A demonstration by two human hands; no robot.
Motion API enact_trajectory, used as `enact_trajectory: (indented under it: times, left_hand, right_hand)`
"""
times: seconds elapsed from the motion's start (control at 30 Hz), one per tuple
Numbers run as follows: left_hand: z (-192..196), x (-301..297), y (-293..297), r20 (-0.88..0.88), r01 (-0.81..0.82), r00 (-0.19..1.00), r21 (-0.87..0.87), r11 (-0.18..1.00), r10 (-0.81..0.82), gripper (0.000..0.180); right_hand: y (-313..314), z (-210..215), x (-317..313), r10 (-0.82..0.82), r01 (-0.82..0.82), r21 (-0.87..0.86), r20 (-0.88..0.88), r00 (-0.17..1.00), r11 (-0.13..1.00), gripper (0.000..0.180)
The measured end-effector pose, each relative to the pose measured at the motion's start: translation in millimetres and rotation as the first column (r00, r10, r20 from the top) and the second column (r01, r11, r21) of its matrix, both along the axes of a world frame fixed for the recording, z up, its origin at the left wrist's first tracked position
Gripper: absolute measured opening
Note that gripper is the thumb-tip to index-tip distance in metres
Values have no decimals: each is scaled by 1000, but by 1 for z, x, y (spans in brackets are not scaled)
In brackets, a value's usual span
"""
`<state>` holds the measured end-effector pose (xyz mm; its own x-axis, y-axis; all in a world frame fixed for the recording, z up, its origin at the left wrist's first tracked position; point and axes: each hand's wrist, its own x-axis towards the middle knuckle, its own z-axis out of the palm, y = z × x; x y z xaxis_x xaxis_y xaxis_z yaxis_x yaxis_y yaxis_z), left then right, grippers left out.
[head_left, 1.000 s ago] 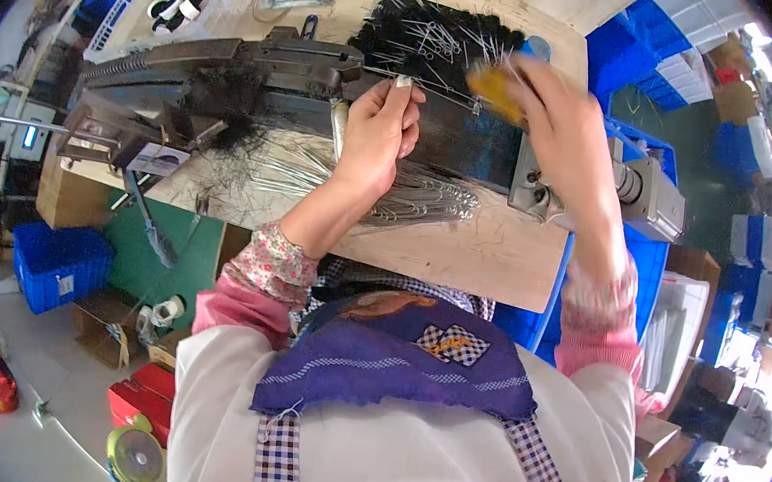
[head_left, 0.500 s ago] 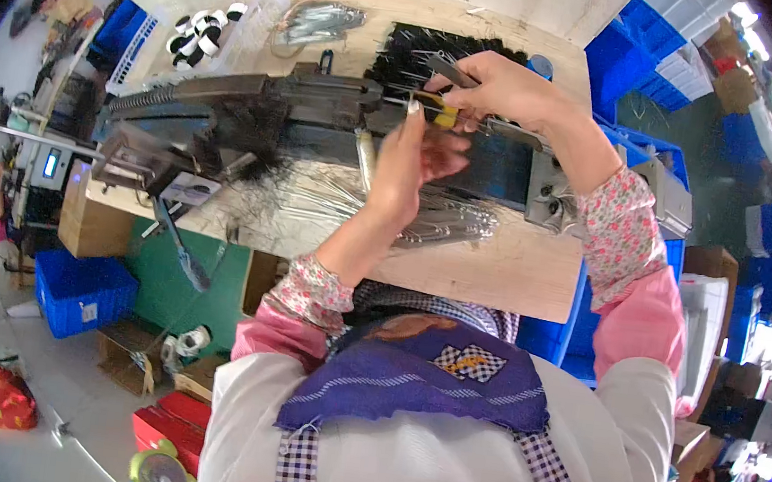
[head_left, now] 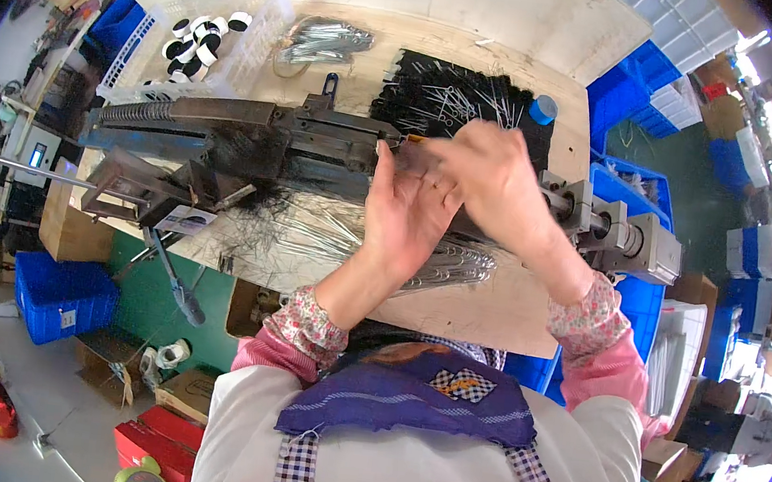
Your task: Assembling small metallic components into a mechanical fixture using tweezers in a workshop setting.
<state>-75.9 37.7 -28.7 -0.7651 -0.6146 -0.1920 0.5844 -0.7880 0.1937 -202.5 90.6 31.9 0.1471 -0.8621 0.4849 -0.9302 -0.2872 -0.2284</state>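
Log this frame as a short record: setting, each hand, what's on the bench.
setting: wooden bench with a long metal machine across it
left hand: raised over the machine, fingers up; grip unclear
right hand: meets the left hand above the machine; what it holds is hidden
front: wire bundle
back: black bristles, wire coil, white basket

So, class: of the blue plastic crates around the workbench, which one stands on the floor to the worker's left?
The blue crate on the pale floor below the bench's left end. The other blue crates are stacked on the right, beside the bench's far corner.
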Motion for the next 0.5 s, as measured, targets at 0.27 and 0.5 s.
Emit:
enact_trajectory:
  times: [0.27,0.5]
  left_hand:
    - [4,6,8,26,-69,997,-81,994,71,64]
    - [14,7,4,62,-68,995,-109,992,75,62]
  right_hand:
    - [-15,1,-25,-135,77,235,241,961,969,14]
    - [-13,1,-23,-77,68,98,90,993,993,13]
